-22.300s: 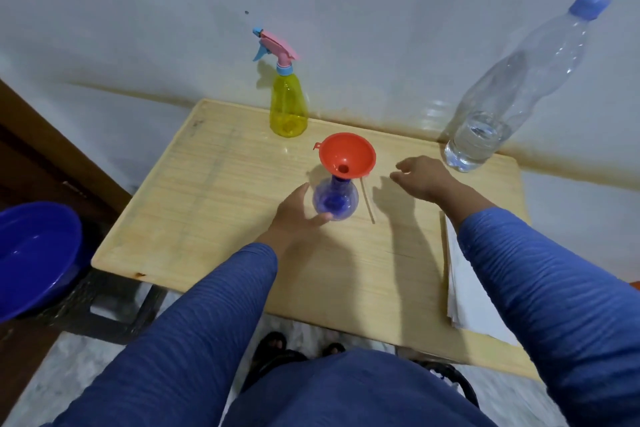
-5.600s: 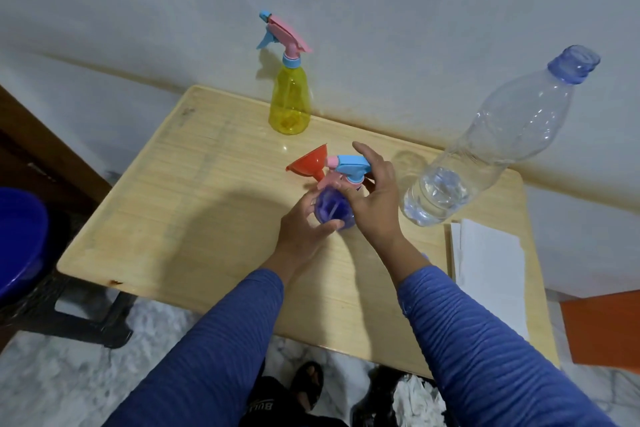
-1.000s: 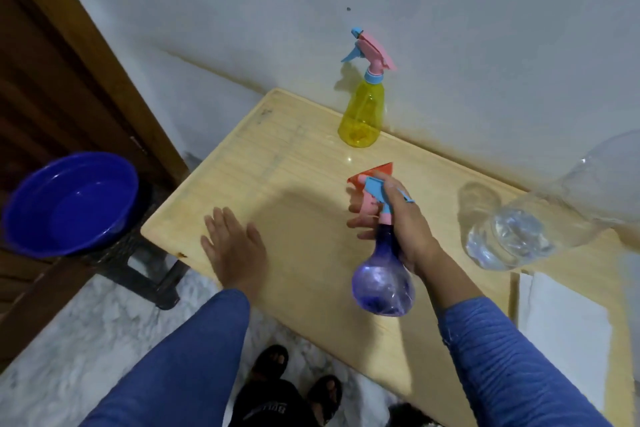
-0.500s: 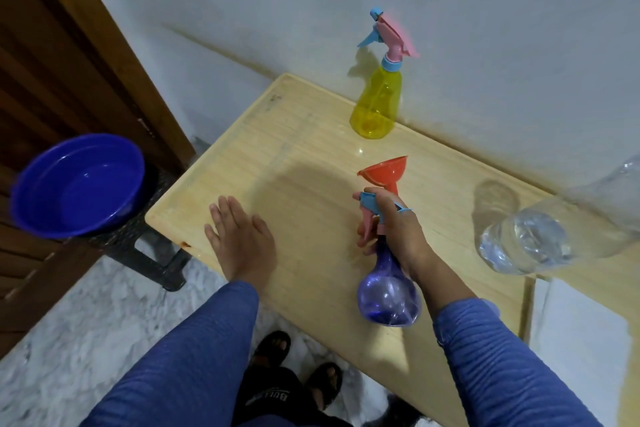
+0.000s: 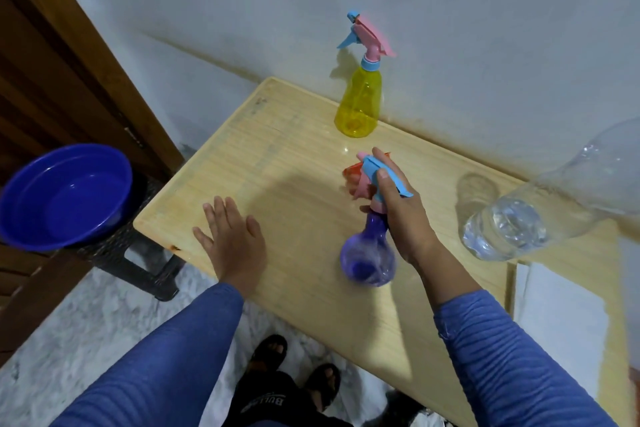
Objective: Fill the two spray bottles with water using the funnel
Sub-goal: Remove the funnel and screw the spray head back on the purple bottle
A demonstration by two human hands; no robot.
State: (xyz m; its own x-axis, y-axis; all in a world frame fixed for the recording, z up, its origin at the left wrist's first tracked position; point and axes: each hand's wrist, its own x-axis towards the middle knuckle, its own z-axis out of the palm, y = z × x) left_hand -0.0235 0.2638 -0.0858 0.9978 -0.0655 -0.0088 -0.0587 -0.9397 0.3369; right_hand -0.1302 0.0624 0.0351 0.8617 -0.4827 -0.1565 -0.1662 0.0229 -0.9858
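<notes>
Spray bottles come second in size on this scene: the pale wooden bench [image 5: 294,184] is the largest thing, set against a grey-white wall with a brown wooden door frame to its left. A round blue plastic basin [image 5: 65,196] sits on a dark stand just beside the bench's left end. At the right edge a big clear plastic water bottle [image 5: 540,218] stands on the bench, partly cut off by the frame, with water in its lower part. White paper sheets [image 5: 561,315] lie near the front right of the bench.

Next comes the yellow translucent spray bottle [image 5: 358,107] with a pink and blue trigger head, upright at the back of the bench close to the wall. The purple translucent round-bellied spray bottle [image 5: 369,258] with its own blue and pink trigger head is lifted above the bench, its belly blurred. The right hand [image 5: 403,215] holds it by the neck, with the fingers [image 5: 356,189] curled round the trigger and the thumb laid over the blue top of the head. The left hand [image 5: 232,239] lies flat near the front left edge of the bench, fingers straight and spread, holding nothing, well apart from both spray bottles.

Smallest is the red plastic funnel [image 5: 351,172], only a sliver of it visible behind the right hand and the trigger head; whether it stands upright cannot be told.
</notes>
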